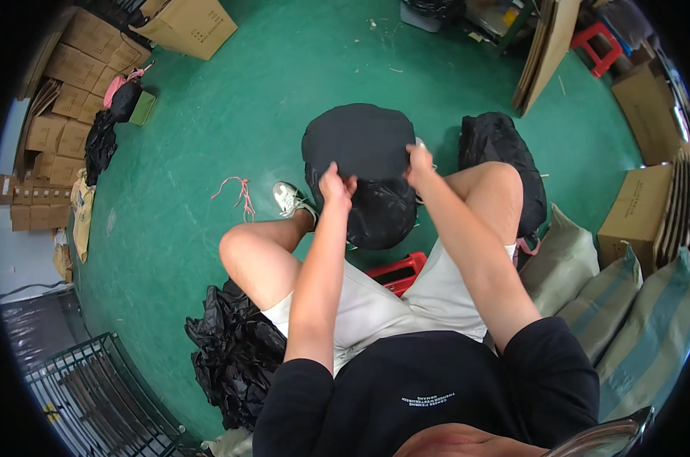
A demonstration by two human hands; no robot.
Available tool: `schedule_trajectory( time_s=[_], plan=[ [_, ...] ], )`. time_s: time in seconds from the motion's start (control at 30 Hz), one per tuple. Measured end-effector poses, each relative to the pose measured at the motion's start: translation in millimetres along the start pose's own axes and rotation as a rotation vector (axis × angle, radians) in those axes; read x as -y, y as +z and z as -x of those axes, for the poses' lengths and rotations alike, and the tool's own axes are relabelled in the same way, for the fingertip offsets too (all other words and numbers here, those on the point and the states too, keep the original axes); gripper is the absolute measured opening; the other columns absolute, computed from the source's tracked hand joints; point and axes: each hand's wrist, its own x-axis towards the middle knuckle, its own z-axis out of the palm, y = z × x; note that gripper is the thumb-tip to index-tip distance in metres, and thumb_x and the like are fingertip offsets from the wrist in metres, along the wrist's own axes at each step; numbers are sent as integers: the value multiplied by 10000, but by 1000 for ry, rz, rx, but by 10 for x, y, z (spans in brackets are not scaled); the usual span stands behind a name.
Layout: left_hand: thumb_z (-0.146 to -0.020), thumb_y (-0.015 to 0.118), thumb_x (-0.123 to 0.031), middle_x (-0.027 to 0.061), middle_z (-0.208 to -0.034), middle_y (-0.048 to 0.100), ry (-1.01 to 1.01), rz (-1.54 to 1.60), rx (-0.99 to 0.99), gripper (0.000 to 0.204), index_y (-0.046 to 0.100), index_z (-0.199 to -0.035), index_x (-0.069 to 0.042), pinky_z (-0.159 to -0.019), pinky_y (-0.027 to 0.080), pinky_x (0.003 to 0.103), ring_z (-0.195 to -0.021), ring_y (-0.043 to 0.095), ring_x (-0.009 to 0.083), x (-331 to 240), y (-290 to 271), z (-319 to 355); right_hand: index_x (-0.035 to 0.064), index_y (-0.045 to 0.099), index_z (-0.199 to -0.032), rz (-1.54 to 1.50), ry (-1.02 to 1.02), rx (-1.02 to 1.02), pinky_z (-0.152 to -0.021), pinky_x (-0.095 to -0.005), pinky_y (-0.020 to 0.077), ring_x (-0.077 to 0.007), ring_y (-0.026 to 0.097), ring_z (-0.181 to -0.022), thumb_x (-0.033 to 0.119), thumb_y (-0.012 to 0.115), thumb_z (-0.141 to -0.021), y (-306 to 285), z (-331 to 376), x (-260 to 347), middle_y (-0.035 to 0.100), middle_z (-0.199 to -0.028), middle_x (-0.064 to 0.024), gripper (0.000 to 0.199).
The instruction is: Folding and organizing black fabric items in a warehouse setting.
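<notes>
Between my knees I hold a dark grey, rounded fabric piece (358,137) with a smooth face; its exact kind I cannot make out. My left hand (336,187) pinches its near left edge, the fingers curled. At its right edge, my right hand (419,165) grips with the thumb on top. Directly under and nearer to me is a shiny black plastic-wrapped bundle (383,215), partly hidden by the fabric piece. Whether the two are joined cannot be seen.
A red plastic stool (398,273) shows between my thighs. Crumpled black plastic bags (234,354) lie at my left, and a black wrapped bundle (505,164) by my right knee. Woven sacks (562,255) stand at right; cartons (78,68) are stacked far left. Pink string (242,196) lies on the floor.
</notes>
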Motion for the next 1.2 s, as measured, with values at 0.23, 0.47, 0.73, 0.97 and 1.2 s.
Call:
schedule_trajectory(
  time_s=[0.23,0.47,0.73,0.97,1.2],
  plan=[
    [-950,538,-299,117,-760,631,-12,-277,-183,306,583,-935,3,-373,442,295,-514,592,225,922,-500,305,59,593,-973,324,9,-293,-496,-393,455,-210,578,-624,223,580,-853,-932,-515,-878,607,-798,-84,204],
    [-903,620,-276,138,-1008,646,42,-168,-268,340,629,-1036,37,-717,527,418,-903,622,257,797,-540,376,36,593,-961,730,137,-81,-463,-366,457,-202,558,-488,241,576,-888,-990,-45,-999,608,-707,-109,218],
    [-815,721,-207,184,-963,656,94,-413,-376,373,617,-1046,66,-661,508,386,-860,656,258,1001,-848,98,59,559,-971,722,275,250,-399,-302,393,-185,542,-458,221,535,-939,-744,255,-1193,609,-705,-95,167],
    [-886,661,-236,131,-833,669,-210,-567,-134,263,620,-936,20,-418,453,285,-576,651,209,983,-643,478,-9,612,-716,773,80,-49,-368,-336,374,-183,525,-421,182,560,-871,-928,58,-1168,590,-605,-82,251],
    [-898,642,-228,139,-738,683,-235,-689,-94,255,652,-864,25,-412,441,269,-556,651,192,1013,-730,505,-18,634,-663,1121,7,-138,-461,-348,474,-214,601,-500,160,536,-770,-977,5,-1129,634,-619,-109,230]
  ],
)
